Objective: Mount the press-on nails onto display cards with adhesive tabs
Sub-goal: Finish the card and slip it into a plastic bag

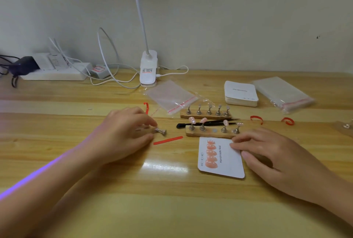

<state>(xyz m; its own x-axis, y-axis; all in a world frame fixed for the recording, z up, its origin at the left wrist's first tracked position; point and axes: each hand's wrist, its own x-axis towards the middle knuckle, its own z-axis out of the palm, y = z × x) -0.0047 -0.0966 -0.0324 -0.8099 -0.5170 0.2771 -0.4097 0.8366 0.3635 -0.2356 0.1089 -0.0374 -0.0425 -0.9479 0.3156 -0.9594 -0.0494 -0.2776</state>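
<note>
Two hands | left hand [129, 129] pinches peg [161, 131] | right hand [267, 153] presses card [229, 169] edge

On a wooden worktop [114, 209], a person's left hand [124, 132] pinches a small metal nail stand [161, 131] beside a red strip [168, 140], while the right hand [271, 153] rests its fingertips on a white display card [229, 169] carrying a row of pink press-on nails [211, 154]. Just behind the card, a wooden holder [208, 133] bears four stands tipped with pink nails, black tweezers [208, 122] lying between it and a second holder [205, 115].
</note>
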